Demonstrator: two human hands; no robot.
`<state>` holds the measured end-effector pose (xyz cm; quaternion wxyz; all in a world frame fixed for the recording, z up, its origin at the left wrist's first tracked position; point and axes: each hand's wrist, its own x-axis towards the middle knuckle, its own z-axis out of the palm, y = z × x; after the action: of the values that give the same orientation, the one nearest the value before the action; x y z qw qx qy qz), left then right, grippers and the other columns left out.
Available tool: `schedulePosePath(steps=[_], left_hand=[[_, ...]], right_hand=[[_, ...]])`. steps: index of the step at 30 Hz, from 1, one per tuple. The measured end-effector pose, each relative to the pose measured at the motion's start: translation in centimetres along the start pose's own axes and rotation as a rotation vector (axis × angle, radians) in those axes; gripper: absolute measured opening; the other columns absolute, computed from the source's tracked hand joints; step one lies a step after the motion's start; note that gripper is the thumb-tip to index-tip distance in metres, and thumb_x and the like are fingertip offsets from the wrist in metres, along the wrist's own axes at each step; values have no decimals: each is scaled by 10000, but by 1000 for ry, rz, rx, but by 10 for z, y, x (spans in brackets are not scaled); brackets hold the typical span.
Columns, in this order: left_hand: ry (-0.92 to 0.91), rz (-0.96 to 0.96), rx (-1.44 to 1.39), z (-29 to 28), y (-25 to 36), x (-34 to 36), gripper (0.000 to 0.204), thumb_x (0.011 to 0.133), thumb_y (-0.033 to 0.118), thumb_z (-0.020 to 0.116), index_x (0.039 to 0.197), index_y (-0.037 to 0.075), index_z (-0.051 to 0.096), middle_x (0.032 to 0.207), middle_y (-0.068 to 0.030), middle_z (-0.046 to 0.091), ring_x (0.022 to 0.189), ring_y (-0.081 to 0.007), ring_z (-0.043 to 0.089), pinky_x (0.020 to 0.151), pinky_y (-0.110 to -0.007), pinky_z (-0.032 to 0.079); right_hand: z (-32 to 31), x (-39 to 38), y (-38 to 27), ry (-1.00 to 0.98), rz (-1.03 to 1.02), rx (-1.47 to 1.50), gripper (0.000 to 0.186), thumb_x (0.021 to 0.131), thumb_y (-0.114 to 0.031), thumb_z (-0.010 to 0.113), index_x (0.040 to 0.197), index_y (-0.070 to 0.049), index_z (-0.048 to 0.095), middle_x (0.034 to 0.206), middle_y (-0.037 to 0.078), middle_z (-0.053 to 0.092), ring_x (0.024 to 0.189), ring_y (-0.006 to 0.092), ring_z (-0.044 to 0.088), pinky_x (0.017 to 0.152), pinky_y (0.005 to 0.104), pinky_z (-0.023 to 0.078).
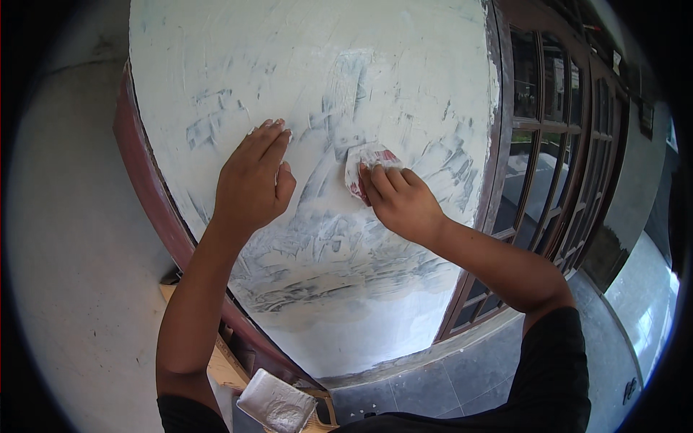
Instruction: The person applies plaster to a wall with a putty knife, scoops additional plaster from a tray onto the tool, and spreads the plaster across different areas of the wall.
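Pale putty is smeared over the wall [303,72], with grey streaks showing through across its middle. My right hand [406,202] grips a flat white-and-red putty scraper [368,155], coated with putty, against the wall. To its left, my left hand [253,177] rests on the surface with its fingers stretched upward and the thumb a little apart. White putty clings to its fingertips. I see nothing held in it, though its palm side is hidden.
A white tray [278,400] with putty in it sits low, on a wooden support [227,364]. Dark red trim [155,191] borders the wall on the left. Glazed brown doors [559,137] stand at the right. Grey floor tiles [426,386] lie below.
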<state>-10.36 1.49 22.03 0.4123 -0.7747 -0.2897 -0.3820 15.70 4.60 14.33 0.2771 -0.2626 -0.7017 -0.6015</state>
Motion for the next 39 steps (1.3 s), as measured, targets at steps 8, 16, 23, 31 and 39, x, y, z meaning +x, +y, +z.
schedulePosePath(steps=[8, 16, 23, 31, 39], left_hand=[[38, -7, 22, -1, -1, 8, 373, 763, 45, 526, 1108, -75, 601, 1177, -221, 596, 1151, -345, 560, 1012, -426, 431], [15, 20, -8, 8, 4, 1, 398, 753, 30, 510, 1127, -77, 591, 1200, -223, 582, 1172, -345, 545, 1016, -414, 427], [5, 15, 20, 2, 3, 4, 389, 753, 53, 522, 1112, -79, 595, 1178, -224, 592, 1159, -349, 552, 1017, -427, 426], [-22, 43, -15, 8, 13, 5, 424, 748, 10, 496, 1155, -77, 575, 1222, -228, 568, 1188, -359, 529, 1027, -414, 416], [-49, 24, -14, 7, 9, 2, 426, 742, 2, 490, 1152, -78, 575, 1227, -225, 566, 1192, -356, 527, 1038, -412, 408]], right_hand=[[-6, 37, 91, 101, 341, -117, 446, 765, -72, 579, 1200, 23, 569, 919, 75, 544, 794, 188, 571, 682, 284, 502], [15, -18, 12, -10, 70, -114, 478, 765, -112, 585, 1207, 69, 567, 975, 98, 558, 793, 165, 562, 674, 257, 498], [-10, 0, 60, 64, 267, -53, 446, 754, -101, 587, 1173, 52, 588, 905, 56, 535, 728, 149, 535, 609, 252, 467], [15, -33, 22, -51, 118, -125, 447, 765, -117, 586, 1171, 70, 589, 923, 90, 549, 752, 158, 540, 618, 241, 464], [-14, -9, 73, 60, 375, -16, 396, 772, -95, 582, 1149, 26, 589, 886, 74, 543, 780, 185, 599, 655, 287, 522]])
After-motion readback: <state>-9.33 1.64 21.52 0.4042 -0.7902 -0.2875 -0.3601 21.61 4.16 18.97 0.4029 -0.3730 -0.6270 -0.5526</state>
